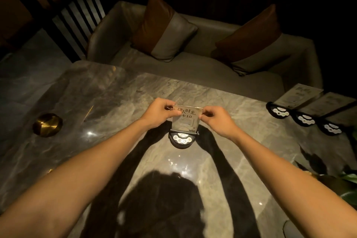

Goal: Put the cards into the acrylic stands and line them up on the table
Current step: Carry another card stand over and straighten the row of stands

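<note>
An acrylic stand point(185, 125) with a black base point(181, 140) carrying white buttons stands upright in the middle of the marble table point(108, 92). A card point(188, 112) printed with dark characters sits in its clear panel. My left hand point(157, 112) pinches the card's top left corner. On the opposite top corner my right hand point(217, 120) does the same. Three more stands point(305, 111) with cards in them lie in a row at the table's right edge.
A round brass object point(47, 124) sits at the table's left. Beyond the table stands a grey sofa point(193, 63) with two brown-and-grey cushions. Green leaves point(349, 181) poke in at the right edge. My shadow falls across the near table.
</note>
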Available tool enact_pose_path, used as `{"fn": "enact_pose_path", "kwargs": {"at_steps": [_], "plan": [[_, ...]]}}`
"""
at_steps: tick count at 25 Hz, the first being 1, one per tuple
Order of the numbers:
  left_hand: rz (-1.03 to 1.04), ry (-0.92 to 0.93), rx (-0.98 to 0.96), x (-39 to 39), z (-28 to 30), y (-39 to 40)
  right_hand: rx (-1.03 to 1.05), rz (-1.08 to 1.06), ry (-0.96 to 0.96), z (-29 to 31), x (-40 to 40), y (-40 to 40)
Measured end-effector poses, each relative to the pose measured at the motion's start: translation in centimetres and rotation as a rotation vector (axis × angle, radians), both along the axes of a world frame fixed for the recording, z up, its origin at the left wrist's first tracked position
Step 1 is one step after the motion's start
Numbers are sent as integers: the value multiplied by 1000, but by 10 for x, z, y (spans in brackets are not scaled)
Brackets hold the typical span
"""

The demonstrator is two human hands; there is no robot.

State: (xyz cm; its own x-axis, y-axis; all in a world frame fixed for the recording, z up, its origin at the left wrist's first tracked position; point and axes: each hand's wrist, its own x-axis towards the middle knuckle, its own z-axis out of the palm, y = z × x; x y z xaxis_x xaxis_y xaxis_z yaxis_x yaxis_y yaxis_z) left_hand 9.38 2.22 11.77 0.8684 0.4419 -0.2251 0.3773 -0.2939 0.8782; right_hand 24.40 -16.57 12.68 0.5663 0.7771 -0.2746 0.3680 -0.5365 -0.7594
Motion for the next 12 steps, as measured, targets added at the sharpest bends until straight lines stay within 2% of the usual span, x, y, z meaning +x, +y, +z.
{"fn": "enact_pose_path", "kwargs": {"at_steps": [7,12], "plan": [[-128,-77,57,123,31,-52,40,-71,-17,48,110,-65],[-180,-112,92,203,36,-91,-35,-50,-196,68,182,-104]]}}
